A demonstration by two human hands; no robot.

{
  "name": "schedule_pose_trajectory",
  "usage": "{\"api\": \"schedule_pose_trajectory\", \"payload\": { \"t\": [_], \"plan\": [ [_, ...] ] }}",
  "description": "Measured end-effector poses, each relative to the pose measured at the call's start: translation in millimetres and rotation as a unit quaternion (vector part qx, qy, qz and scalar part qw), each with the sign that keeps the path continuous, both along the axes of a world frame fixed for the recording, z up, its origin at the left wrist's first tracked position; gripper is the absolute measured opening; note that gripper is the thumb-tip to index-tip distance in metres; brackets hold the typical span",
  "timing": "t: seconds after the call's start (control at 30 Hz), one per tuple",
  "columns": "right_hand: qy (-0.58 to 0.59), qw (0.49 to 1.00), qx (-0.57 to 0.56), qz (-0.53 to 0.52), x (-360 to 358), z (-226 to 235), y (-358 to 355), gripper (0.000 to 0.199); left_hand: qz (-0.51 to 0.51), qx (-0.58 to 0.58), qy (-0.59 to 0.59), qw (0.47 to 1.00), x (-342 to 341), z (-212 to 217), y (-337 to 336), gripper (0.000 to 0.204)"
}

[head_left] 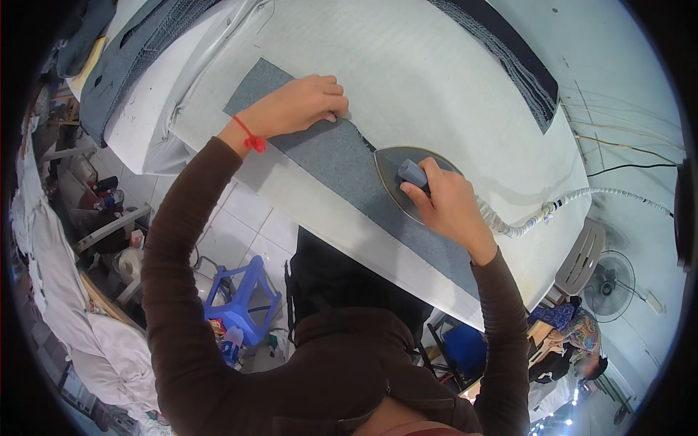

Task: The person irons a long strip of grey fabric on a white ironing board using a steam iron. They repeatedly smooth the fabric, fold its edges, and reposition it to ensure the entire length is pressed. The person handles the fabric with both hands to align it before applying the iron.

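A long strip of grey-blue denim-like fabric (327, 156) lies slantwise across the white padded ironing table (407, 80). On its upper edge rests my left hand (309, 104), fingers curled together against the cloth; whether they pinch the edge is hard to see. My right hand (447, 200) is wrapped round the grey handle of an iron (390, 174). The iron's soleplate sits flat on the fabric, its tip pointing left toward my left hand. From the iron's rear a white wrapped hose (512, 231) runs off to the right.
Stacked dark fabric pieces (502, 58) lie at the table's far right, and more grey cloth (138, 65) at the far left. A blue plastic stool (243, 301) stands on the tiled floor below. Against the right wall is a fan (609, 285); another person (582, 334) sits at lower right.
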State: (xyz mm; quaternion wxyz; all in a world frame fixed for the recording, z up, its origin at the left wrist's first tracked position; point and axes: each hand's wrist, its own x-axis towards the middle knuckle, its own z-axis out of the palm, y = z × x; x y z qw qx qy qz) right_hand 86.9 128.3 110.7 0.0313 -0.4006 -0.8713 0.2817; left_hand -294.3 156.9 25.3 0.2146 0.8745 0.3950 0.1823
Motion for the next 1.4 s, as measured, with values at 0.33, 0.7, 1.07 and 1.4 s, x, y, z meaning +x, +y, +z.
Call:
{"api": "schedule_pose_trajectory", "payload": {
  "t": [0.33,0.7,1.07,1.4],
  "plan": [
    [-0.015,0.999,-0.034,-0.016,4,2,-1,0.038,-0.074,0.256,0.023,0.963,-19,-17,-18,0.026],
    [-0.015,1.0,-0.007,0.004,-24,-1,11,0.039,-0.024,0.249,-0.016,0.968,-16,-20,-27,0.022],
    [-0.035,0.999,-0.007,0.027,-68,1,28,0.041,-0.004,0.216,-0.045,0.975,-21,-38,-32,0.025],
    [-0.024,1.0,0.004,0.017,-71,0,29,0.043,0.045,0.187,0.002,0.981,-30,-17,-33,0.025]
  ]
}}
